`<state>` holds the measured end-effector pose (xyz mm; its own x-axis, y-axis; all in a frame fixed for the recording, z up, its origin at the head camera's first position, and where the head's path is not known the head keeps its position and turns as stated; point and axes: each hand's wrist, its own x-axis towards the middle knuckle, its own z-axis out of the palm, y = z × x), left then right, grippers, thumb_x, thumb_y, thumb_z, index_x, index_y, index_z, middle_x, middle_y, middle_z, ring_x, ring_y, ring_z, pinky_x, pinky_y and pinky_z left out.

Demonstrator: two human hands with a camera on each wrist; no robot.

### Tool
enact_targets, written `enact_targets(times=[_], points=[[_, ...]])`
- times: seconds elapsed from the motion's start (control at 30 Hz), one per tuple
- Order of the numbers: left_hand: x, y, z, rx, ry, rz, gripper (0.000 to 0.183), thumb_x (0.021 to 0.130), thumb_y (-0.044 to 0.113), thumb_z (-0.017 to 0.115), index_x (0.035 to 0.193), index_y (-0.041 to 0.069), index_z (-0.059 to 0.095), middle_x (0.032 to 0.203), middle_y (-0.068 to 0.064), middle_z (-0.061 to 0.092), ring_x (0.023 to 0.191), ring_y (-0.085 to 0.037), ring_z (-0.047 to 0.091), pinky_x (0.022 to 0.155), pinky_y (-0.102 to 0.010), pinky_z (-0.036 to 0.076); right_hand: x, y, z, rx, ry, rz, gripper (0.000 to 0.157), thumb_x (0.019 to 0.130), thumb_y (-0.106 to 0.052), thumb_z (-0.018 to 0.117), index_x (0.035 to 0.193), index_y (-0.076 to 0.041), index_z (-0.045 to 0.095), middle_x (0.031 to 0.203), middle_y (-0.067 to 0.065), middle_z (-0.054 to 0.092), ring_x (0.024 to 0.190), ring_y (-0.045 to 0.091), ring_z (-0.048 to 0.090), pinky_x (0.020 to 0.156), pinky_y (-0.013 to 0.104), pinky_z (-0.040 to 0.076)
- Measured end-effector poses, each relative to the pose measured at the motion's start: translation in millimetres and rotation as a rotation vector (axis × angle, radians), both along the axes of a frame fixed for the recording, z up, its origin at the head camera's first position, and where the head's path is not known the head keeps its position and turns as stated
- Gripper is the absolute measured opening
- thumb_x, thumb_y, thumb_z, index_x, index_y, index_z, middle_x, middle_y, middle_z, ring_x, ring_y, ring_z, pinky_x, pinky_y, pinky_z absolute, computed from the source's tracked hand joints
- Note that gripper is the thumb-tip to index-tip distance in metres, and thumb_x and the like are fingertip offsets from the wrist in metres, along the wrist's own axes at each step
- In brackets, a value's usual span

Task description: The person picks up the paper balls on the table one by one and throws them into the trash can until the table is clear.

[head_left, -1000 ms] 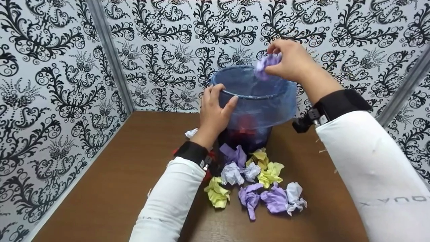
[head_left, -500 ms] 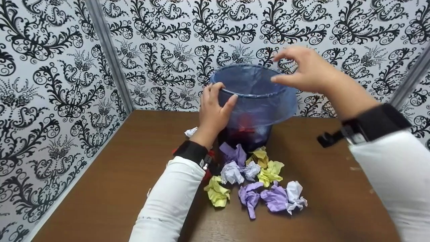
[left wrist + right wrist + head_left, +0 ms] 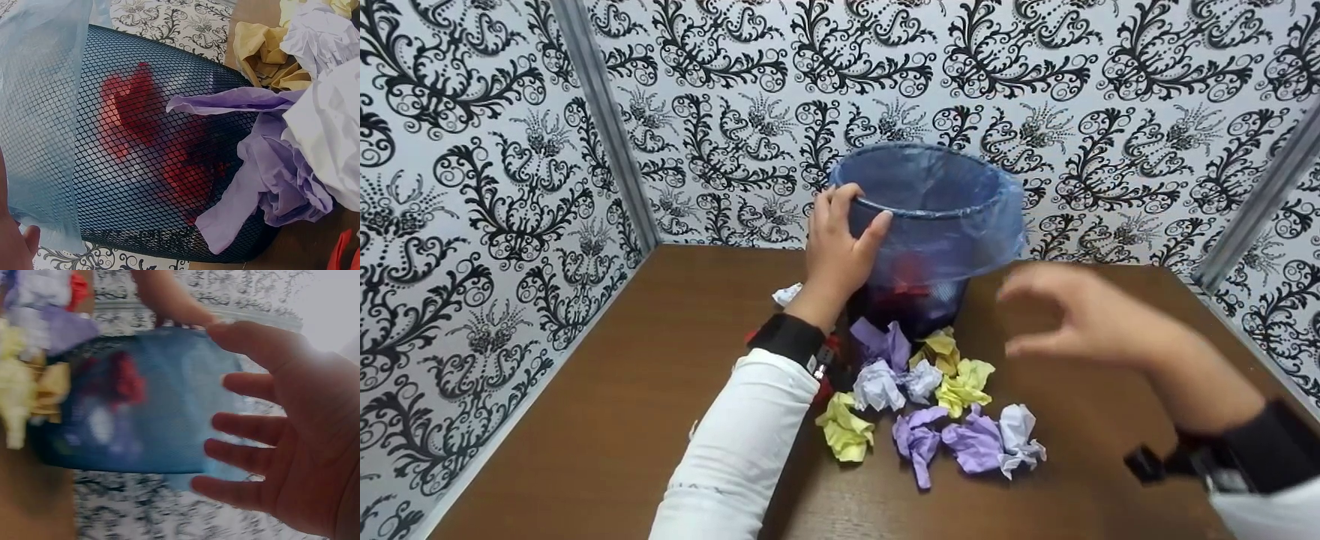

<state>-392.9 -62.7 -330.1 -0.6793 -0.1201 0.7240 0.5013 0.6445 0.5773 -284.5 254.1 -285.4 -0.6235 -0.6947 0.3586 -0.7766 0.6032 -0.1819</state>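
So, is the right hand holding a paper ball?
No, in the right wrist view the right hand has its fingers spread apart and its palm bare.

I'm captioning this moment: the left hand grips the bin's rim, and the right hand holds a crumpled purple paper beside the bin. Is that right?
One part is wrong: the right hand beside the bin holds nothing; the right wrist view shows its fingers apart, gripping nothing. The left hand does grip the bin's rim.
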Motion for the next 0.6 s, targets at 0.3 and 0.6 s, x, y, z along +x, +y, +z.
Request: enact_targets(times=[0.3, 0.6], points=[[0.5, 0, 0.1, 0.011, 0.006, -0.005, 0.060, 0.089, 0.069, 0.052, 0.131, 0.026, 0.050, 0.140, -0.009, 0.048, 0.117, -0.025, 0.053, 0.088, -0.044, 0.050, 24.0, 9, -77.3, 0.169, -0.358, -0.163, 0.085, 0.068, -0.064, 0.084, 0.134, -0.015, 0.062, 0.134, 0.006, 0.066, 0.123, 0.032, 0.062, 0.104, 0.059, 0.050], [2.2, 0, 1.6, 0.013, 0.000, -0.013, 0.060, 0.089, 0.068, 0.051, 0.131, 0.026, 0.050, 0.142, -0.009, 0.048, 0.119, -0.025, 0.053, 0.089, -0.045, 0.051, 32.1, 4, -105.2, 0.239, -0.292, -0.161, 0.073, 0.062, -0.066, 0.087, 0.117, -0.022, 0.070, 0.107, -0.009, 0.066, 0.097, 0.013, 0.061, 0.083, 0.037, 0.054]])
